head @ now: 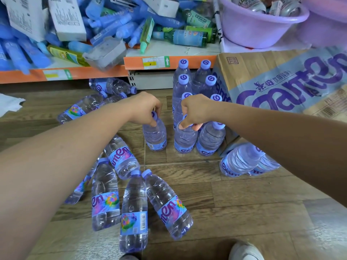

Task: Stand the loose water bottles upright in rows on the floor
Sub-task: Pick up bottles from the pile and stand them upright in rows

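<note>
Evidently two upright bottles were pinched at the caps, one (155,136) by the left hand (145,107), one (185,139) by the right hand (196,111), and were best lowered straight, apparently flush with the rows (195,81) beside the carton (281,79) on the floor (234,194).

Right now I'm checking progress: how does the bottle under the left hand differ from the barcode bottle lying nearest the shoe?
The bottle under the left hand stands upright, beside the rows; the barcode bottle lies on its side among loose ones. The left hand grips the first by its cap; nothing touches the second. The first's cap is mostly hidden by fingers; the second's shows fully. Both are clear, with purple caps and blue labels.
</note>
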The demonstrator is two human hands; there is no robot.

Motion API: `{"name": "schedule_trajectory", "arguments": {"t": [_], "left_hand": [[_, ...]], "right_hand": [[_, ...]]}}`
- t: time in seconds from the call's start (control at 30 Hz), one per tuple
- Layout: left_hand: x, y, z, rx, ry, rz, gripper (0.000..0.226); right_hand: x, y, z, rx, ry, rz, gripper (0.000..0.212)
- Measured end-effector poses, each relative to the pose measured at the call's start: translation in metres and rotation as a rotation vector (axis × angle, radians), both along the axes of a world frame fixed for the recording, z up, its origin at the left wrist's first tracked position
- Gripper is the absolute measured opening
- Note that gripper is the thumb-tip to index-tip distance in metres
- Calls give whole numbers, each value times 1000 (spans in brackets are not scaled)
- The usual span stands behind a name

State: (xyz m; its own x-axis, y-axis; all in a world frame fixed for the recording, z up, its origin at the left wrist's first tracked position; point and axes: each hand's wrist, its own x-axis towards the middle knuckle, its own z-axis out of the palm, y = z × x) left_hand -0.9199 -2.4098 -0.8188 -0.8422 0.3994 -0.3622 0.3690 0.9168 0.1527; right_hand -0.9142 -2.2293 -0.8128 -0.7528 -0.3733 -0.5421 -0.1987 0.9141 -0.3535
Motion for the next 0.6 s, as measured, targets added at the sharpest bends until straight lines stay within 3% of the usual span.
{"name": "schedule_trajectory", "arguments": {"t": [0.4, 0.6], "left_hand": [[0, -1, 1, -3, 22, -5, 23], [-3, -2, 0, 19, 27, 17, 25]], "right_hand": [[-2, -2, -1, -2, -23, -14, 37], [-6, -4, -6, 39, 8, -20, 28]]}}
